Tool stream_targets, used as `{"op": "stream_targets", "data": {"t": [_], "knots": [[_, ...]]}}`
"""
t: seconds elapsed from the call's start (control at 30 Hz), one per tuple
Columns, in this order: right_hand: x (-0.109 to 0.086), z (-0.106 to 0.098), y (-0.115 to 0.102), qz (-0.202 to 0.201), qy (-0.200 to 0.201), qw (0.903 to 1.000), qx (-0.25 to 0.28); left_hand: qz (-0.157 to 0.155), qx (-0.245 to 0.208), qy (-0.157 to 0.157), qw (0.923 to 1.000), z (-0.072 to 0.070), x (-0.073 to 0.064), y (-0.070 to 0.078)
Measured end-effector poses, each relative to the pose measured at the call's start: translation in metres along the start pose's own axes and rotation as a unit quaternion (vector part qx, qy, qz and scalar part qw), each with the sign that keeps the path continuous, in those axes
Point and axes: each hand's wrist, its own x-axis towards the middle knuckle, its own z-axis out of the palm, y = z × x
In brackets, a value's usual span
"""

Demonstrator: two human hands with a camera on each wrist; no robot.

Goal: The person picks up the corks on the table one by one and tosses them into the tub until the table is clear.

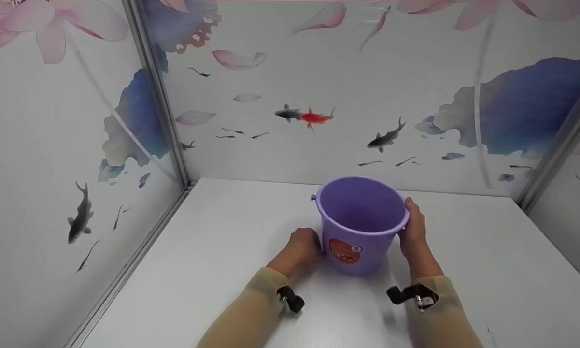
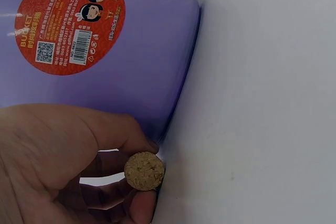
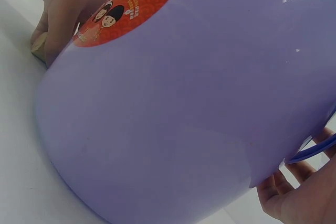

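Note:
A purple bucket stands upright on the white table, a red-orange round label on its near side. My left hand is low at the bucket's left side. In the left wrist view its thumb and fingers pinch a cork, its speckled round end facing the camera, close by the bucket's base. My right hand grips the bucket at its right side, just by the rim. Part of the bucket's blue-purple handle passes by the right fingers in the right wrist view. The inside bottom of the bucket is mostly hidden.
The white table is bounded by printed panels at the back and both sides. Metal corner posts join the panels. A small black camera mount sits on each wrist.

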Motion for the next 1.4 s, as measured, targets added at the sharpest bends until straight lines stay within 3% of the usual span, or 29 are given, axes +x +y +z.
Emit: {"op": "stream_targets", "data": {"t": [0.4, 1.13, 1.4], "knots": [[0.001, 0.000, -0.006, 0.005, 0.000, 1.0000, -0.008, -0.017, -0.017, 0.002, 0.9997, -0.005, 0.004, -0.005], [0.004, -0.007, -0.016, 0.063, -0.070, 0.9952, -0.026, -0.047, -0.033, 0.001, 0.9983, -0.010, 0.000, -0.009], [0.001, -0.014, -0.018, 0.071, -0.096, 0.9919, -0.043, -0.042, -0.057, 0.008, 0.9974, -0.013, 0.001, -0.019]]}}
